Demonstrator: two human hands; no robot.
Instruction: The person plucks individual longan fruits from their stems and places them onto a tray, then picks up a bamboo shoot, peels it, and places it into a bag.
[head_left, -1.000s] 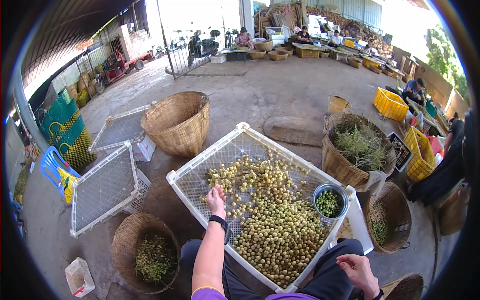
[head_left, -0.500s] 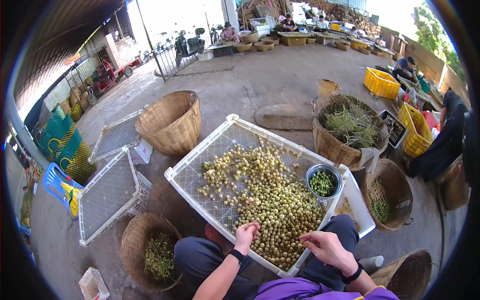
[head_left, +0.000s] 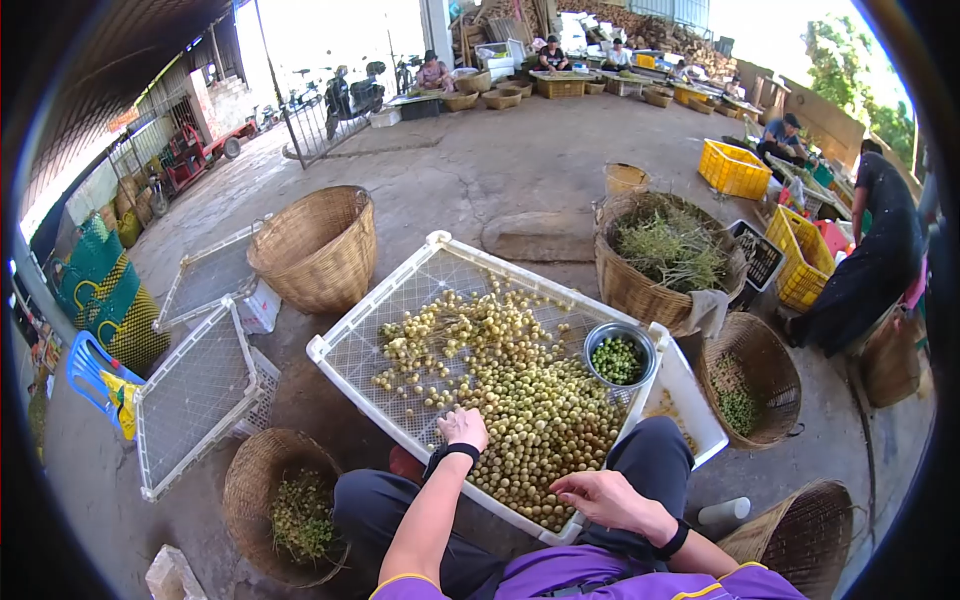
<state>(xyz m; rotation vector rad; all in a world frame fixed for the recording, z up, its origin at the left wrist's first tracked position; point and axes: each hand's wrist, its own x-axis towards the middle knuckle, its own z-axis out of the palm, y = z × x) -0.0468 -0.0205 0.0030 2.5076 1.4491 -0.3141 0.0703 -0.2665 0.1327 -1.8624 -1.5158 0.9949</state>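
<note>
The round, pale fruit [head_left: 545, 410] lay loose in the white mesh tray [head_left: 400, 305] before the person, thinning toward ten o'clock and packed densest from the tray's middle toward five o'clock. Clock directions ran from the tray's centre, with twelve pointing away from the person.

The left hand [head_left: 463, 428] had come back from the sparse far-left fruit, where it was a second earlier, to the heap's near-left edge at seven o'clock. Its fingers were curled downward, the tips hidden; whether they gripped anything could not be told. The right hand [head_left: 603, 498], then off the tray over the thigh, was now at the fruit near five o'clock, thumb and forefinger close together; whether a fruit sat between them could not be told. Both hands were thus at the near part of the heap, which suggested two-handed handling there rather than one-handed.

At three o'clock on the tray stood the metal bowl [head_left: 620, 329] of green fruit [head_left: 617, 360]. Beyond the tray, a basket [head_left: 640, 290] of dry stalks stood at two o'clock, an open basket [head_left: 315, 255] at ten, and another basket [head_left: 248, 490] with stems at eight.
</note>
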